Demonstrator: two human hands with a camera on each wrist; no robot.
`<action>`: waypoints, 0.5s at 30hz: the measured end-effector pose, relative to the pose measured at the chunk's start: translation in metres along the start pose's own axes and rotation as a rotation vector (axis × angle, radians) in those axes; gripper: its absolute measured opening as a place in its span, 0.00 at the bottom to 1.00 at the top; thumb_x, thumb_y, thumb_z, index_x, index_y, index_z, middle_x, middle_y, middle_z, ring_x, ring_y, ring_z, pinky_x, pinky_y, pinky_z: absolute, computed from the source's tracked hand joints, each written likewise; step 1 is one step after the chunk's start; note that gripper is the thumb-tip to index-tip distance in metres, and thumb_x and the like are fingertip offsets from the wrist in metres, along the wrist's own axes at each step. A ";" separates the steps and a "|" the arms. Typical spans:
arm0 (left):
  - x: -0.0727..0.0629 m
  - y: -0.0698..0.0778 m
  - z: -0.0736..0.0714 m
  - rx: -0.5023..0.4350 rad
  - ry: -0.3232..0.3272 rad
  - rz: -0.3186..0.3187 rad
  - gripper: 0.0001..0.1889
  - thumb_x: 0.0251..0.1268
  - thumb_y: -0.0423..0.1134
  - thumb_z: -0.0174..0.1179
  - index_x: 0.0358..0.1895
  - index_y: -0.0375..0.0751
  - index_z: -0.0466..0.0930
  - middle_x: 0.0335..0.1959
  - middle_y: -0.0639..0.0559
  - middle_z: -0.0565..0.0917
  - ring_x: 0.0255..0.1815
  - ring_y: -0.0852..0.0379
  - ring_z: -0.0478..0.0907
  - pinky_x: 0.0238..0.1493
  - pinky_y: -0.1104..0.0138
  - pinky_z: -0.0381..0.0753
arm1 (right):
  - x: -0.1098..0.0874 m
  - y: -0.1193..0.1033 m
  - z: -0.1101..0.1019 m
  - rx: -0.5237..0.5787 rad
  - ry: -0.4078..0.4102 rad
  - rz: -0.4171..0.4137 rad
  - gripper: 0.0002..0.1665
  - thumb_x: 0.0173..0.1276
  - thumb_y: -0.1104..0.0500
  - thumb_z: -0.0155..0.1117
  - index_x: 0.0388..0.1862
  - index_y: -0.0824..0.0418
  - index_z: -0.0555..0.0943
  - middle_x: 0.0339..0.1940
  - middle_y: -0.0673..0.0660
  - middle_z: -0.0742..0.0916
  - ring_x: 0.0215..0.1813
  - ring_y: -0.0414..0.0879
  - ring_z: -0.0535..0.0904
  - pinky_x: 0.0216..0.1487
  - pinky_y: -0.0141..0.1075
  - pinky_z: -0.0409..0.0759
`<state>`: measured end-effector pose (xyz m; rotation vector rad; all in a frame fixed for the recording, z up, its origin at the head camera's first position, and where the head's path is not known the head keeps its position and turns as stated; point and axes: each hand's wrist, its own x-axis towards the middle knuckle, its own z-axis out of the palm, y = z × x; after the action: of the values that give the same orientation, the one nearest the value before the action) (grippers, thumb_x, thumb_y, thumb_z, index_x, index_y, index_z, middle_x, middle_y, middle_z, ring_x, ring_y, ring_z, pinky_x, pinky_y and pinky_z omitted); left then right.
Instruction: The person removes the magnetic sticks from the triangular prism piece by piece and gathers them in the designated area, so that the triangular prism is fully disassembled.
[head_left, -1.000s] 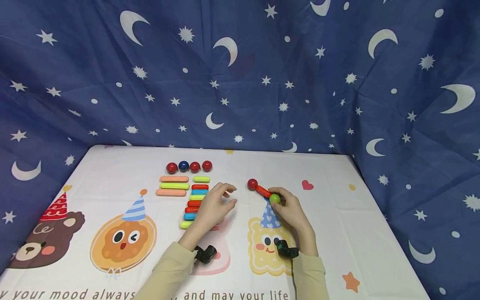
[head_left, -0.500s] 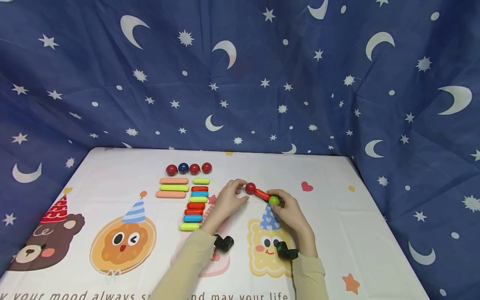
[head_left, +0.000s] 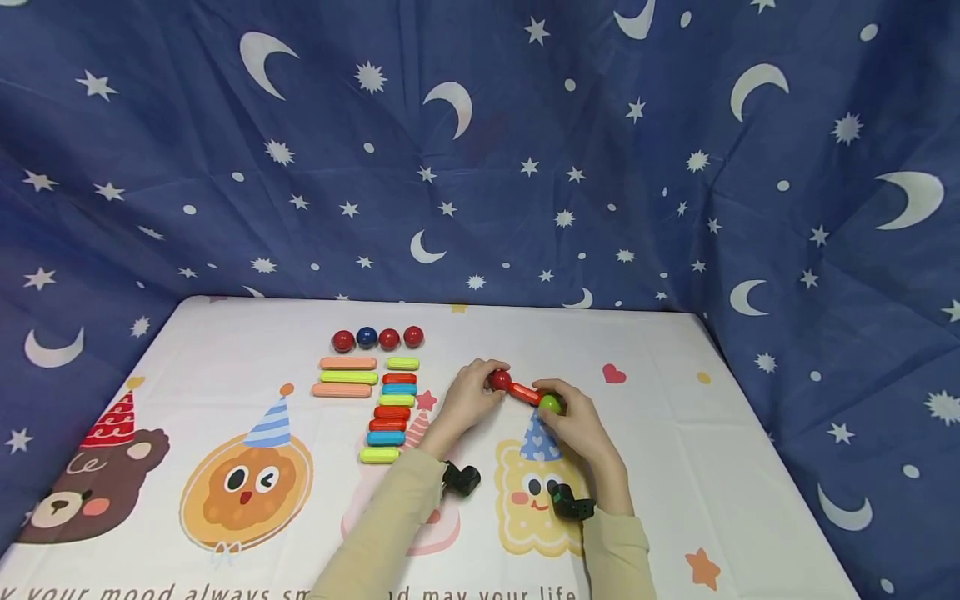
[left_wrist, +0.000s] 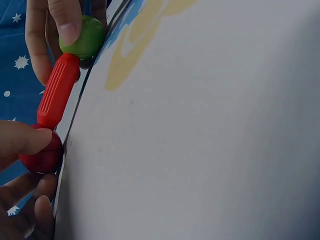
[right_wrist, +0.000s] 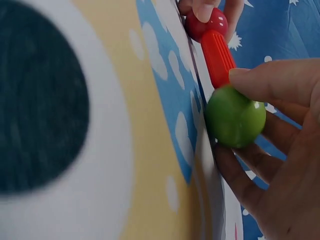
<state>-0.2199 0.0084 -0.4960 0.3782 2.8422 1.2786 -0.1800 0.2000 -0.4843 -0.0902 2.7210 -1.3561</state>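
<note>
A red ball, a short red ribbed rod and a green ball form one joined piece low over the white cloth. My left hand grips the red ball between thumb and fingers at the piece's left end. At the other end, my right hand holds the green ball, its thumb on top beside the rod. In the right wrist view the green ball sits against the rod's end. In the left wrist view, the left thumb covers part of the red ball.
Left of the hands lie short coloured rods in a column, with longer rods beside them. Behind these stands a row of balls, red and one dark blue. A starry blue curtain borders the table's back and sides.
My left hand has moved right, from beside the short rods to the red ball, and has taken hold of it. The right hand stays on the green ball; the joined piece has shifted slightly.
</note>
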 end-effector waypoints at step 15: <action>-0.011 0.004 -0.007 -0.019 -0.029 0.019 0.18 0.54 0.35 0.67 0.51 0.46 0.81 0.32 0.47 0.76 0.29 0.58 0.68 0.32 0.70 0.65 | 0.001 -0.003 0.005 -0.058 0.018 -0.017 0.17 0.65 0.61 0.64 0.53 0.56 0.82 0.53 0.57 0.84 0.52 0.52 0.76 0.61 0.50 0.76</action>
<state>-0.2091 0.0038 -0.4893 0.4205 2.8075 1.2916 -0.1805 0.1938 -0.4849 -0.1067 2.7811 -1.2895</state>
